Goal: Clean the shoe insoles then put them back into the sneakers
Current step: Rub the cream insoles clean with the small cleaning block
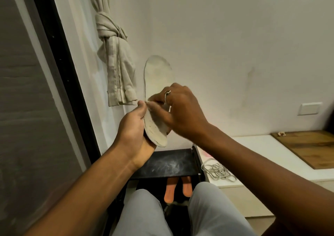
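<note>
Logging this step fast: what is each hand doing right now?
Left hand: closed, holding the heel end of the pale insole.
Right hand: fingers closed, pressing on the middle of the same insole.

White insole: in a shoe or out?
Out. The insole is held up in the air, heel in the left hand, right hand on its middle. No sneaker visible around it.

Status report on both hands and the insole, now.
Left hand grips white insole at heel end, toe up. Right hand fingers rubbing its face. Two orange insoles lie below, between the knees. Nothing in the way.
</note>
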Available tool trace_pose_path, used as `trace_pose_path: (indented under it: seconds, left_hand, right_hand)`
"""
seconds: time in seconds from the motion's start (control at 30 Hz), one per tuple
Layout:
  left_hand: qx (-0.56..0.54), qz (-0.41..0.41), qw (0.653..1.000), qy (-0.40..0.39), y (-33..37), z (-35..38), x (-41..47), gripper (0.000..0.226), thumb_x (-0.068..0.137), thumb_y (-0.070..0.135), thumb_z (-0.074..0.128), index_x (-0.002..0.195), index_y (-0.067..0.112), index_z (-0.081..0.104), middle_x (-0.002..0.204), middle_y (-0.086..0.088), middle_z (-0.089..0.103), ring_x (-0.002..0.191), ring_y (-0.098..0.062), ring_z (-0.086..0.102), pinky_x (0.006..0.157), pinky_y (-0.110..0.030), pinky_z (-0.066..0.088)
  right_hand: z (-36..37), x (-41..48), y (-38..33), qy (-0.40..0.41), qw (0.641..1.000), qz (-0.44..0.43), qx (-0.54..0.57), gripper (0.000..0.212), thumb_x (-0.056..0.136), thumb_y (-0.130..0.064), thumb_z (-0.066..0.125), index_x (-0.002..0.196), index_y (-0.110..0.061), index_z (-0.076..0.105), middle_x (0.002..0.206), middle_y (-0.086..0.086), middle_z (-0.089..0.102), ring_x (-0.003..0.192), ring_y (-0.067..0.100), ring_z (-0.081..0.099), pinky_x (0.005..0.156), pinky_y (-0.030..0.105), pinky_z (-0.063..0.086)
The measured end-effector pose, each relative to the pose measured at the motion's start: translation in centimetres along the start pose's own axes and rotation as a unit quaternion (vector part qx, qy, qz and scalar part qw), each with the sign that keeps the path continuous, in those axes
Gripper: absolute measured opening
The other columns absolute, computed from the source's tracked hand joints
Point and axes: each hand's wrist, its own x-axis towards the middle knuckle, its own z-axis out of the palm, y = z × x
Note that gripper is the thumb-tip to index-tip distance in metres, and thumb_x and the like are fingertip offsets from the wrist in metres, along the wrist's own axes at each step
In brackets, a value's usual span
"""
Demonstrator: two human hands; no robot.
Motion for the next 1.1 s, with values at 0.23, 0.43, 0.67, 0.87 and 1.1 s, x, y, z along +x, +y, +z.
trace_pose_path:
  seconds: [0.23,0.43,0.67,0.87,1.1]
  left_hand:
    - [0.005,-0.008,1.000,-0.003,0.4,-0.2,0.1,0.049,0.110,0.041,0.028,0.124,0.013,0.066,0.116,-0.012,0.074,0.105,-0.025,0.072,0.085,-0.039,0.055]
    - [0.021,-0.001,0.999,-0.025,0.2,0.0,0.0,0.045,0.109,0.041,0.031,0.128,0.017,0.065,0.117,-0.012,0.073,0.099,-0.025,0.068,0.075,-0.038,0.052]
    - [0.042,-0.012,0.998,-0.043,-0.3,0.1,-0.1,0.043,0.109,0.041,0.033,0.131,0.021,0.063,0.123,-0.013,0.071,0.102,-0.027,0.067,0.071,-0.038,0.049]
    - [0.023,0.013,0.999,-0.045,-0.1,0.0,0.1,0.040,0.109,0.037,0.033,0.129,0.019,0.063,0.112,-0.011,0.073,0.090,-0.024,0.067,0.069,-0.038,0.045]
    - [0.042,0.023,0.998,-0.041,-0.4,0.1,-0.2,0.034,0.109,0.034,0.035,0.120,0.022,0.065,0.110,-0.009,0.074,0.091,-0.023,0.068,0.069,-0.037,0.047]
  right_hand:
    - [0.1,0.0,0.0,-0.018,0.995,0.035,0.090,0.017,0.093,-0.029,0.072,0.100,-0.016,0.080,0.085,-0.007,0.071,0.075,0.005,0.057,0.068,0.021,0.048]
    - [-0.3,1.1,1.1,0.025,1.000,0.005,0.017,0.019,0.092,-0.030,0.071,0.100,-0.014,0.080,0.084,0.000,0.074,0.076,0.014,0.058,0.070,0.035,0.051]
    - [-0.4,2.9,1.9,0.086,0.994,0.062,0.027,0.018,0.091,-0.028,0.072,0.098,-0.015,0.081,0.083,0.000,0.074,0.075,0.013,0.056,0.068,0.038,0.051]
    - [-0.6,0.8,1.2,0.014,1.000,-0.022,-0.007,0.020,0.094,-0.033,0.068,0.100,-0.017,0.080,0.083,-0.003,0.073,0.078,0.014,0.056,0.072,0.034,0.045]
    - [-1.0,0.4,1.6,0.026,0.999,-0.014,-0.029,0.019,0.093,-0.032,0.071,0.098,-0.016,0.080,0.084,-0.003,0.073,0.079,0.015,0.055,0.073,0.031,0.035]
